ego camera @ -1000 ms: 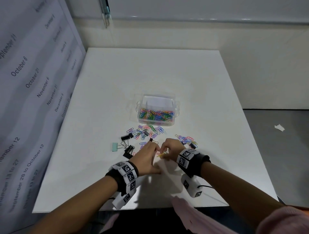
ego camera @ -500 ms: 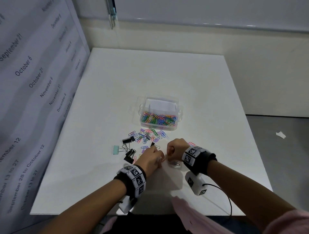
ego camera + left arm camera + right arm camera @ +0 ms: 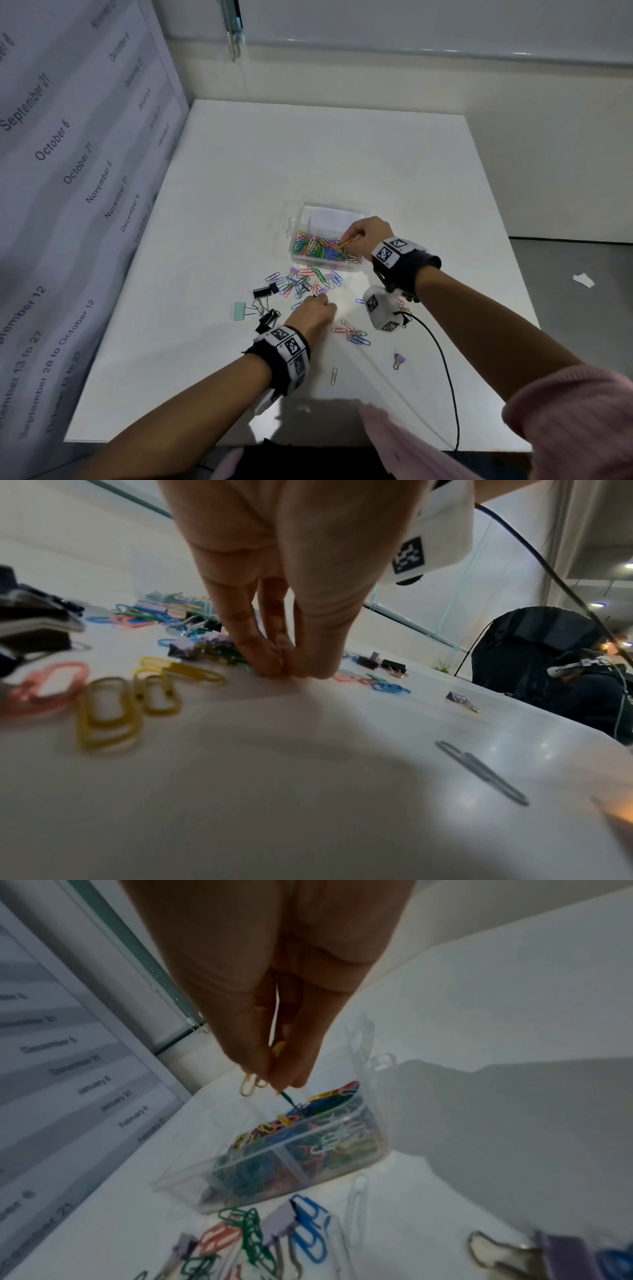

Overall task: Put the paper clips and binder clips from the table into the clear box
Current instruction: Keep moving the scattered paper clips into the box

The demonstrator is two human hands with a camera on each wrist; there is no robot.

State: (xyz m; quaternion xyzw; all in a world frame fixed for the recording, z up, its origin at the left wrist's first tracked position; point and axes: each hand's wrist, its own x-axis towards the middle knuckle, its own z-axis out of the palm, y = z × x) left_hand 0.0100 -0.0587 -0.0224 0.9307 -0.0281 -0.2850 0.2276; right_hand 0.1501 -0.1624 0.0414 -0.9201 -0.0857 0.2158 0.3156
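White table cluttered with clips; right hand pinching yellow clips over box, release low; left hand fingertips pinched on table, contents unclear.

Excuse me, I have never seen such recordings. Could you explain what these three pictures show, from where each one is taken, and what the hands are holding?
No machine here: a person works with two bare hands, wearing cameras. One picture comes from the head, looking down; the other two come from each wrist, looking along the fingers. On the white table stands a clear box already full of coloured paper clips. More paper clips and binder clips lie scattered before it. The right hand is over the box, pinching a few clips, yellow ones among them. The left hand pinches something small at the table surface; what exactly, I cannot tell.
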